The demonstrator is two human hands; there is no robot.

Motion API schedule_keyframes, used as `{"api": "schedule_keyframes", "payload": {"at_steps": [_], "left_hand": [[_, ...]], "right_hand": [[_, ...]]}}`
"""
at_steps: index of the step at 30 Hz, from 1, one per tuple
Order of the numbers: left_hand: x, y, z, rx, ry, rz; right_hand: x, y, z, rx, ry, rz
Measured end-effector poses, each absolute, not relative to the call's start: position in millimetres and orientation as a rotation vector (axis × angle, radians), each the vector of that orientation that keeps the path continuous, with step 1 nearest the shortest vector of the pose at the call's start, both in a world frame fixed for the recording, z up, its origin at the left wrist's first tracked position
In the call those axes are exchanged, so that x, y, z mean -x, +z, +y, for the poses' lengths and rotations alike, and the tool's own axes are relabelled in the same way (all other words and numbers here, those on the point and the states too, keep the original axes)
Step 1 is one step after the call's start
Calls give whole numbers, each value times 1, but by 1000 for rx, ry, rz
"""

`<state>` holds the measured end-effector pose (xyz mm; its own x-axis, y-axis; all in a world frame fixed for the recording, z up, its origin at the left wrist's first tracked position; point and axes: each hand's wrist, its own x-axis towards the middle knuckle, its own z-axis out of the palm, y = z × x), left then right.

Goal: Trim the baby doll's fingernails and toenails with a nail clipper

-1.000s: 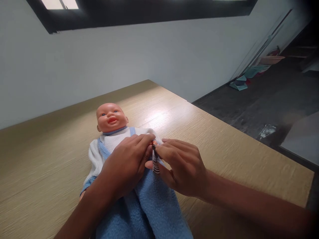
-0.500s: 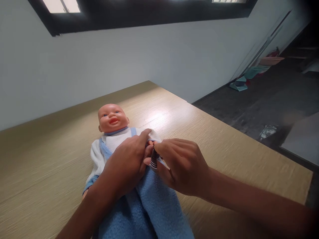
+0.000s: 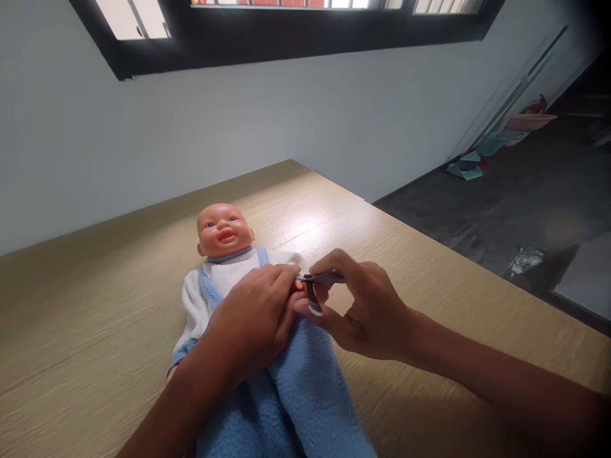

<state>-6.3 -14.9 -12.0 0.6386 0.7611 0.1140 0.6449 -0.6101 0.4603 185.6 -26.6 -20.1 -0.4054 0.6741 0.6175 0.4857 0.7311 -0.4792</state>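
A baby doll (image 3: 230, 262) lies on its back, dressed in a white top and fuzzy blue overalls. My left hand (image 3: 255, 308) reaches across its chest, fingers closed around the doll's hand (image 3: 299, 285), of which only small orange-pink fingers show. Between the thumb and fingers of my right hand (image 3: 370, 305) is a metal nail clipper (image 3: 312, 296). Its lever stands away from the body, and its head is right by the doll's fingers. Whether the jaws touch them I cannot tell.
The doll rests on a light wooden table (image 3: 119, 305) whose right edge slants toward the front. Behind it are a pale wall (image 3: 238, 121) and a dark-framed window (image 3: 296, 28). A dustpan (image 3: 465, 166) and a pink basin (image 3: 531, 122) are on the floor to the right.
My right hand has opened its grip on the nail clipper, so the lever and body now show spread apart. My left hand stays on the doll's hand. The whole view has shifted slightly.
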Motion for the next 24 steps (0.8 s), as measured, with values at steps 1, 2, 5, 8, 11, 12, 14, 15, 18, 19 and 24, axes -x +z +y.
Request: {"api": "schedule_keyframes", "payload": {"at_steps": [1,2,5,8,11,12,14,15,18,19,24], "left_hand": [[6,-12,-15,-2487,419,1124],[6,-12,-15,-2489,417,1136],[6,-14,-15,-2491,418,1150],[6,-15,-15,-2496,414,1134],[7,-15,-15,-2490,413,1144],[7,-15,-15,-2488,413,1145],[7,-16,-15,-2492,415,1141],[7,-16,-15,-2498,417,1137],[6,-17,-14,-2527,417,1135],[6,-18,-13,-2537,414,1133],[7,-19,-14,-2588,399,1085]], "right_hand": [[-188,-24,-25,840,333,-2032],[-189,-27,-24,801,362,-2006],[-192,-32,-21,713,338,-2050],[-193,-32,-19,688,324,-2103],[-194,-31,-19,674,406,-2107],[-194,-30,-19,673,453,-2107],[-195,-27,-18,703,577,-2108],[-196,-26,-17,732,644,-2103],[-198,-22,-15,813,806,-2079],[-199,-22,-14,817,843,-2074],[-202,-22,-10,782,922,-2139]]}}
